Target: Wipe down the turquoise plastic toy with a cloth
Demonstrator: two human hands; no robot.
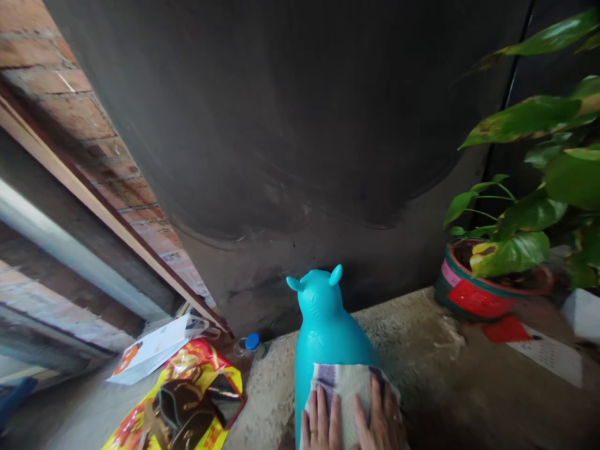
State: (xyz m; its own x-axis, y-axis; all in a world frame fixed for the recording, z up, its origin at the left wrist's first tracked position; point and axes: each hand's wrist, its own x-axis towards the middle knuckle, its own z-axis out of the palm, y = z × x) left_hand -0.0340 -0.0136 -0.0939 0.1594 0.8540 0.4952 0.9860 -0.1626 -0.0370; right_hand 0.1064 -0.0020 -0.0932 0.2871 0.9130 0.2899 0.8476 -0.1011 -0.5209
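Both hands press flat on a folded cloth point(345, 390) at the bottom edge of the view. The left hand point(321, 424) lies with its fingers straight and close together, a ring on one of them, palm down on the cloth's left part. The right hand point(383, 420) lies beside it, fingers stretched out and slightly spread over the cloth's right part. Neither hand curls around anything; they only rest open on the fabric. The cloth is pale with a purple patch at its upper left corner, and it is draped over the back of a turquoise animal-shaped toy point(325, 331). This toy stands upright on a rough concrete floor point(422, 350), its two small ears pointing up and its head turned away from the camera, toward a dark wall point(290, 125).

Left of the toy, on the floor, lies a red and yellow bag point(187, 400) with something dark on top of it, and a white paper bag point(152, 353) lies just behind it. A small bottle with a blue cap point(251, 343) lies between the bags and the toy, close to the wall. A brick wall point(94, 137) runs along the left. At the right stands a potted plant point(487, 284) in a green and red pot, its large leaves hanging over the floor, well apart from the toy.
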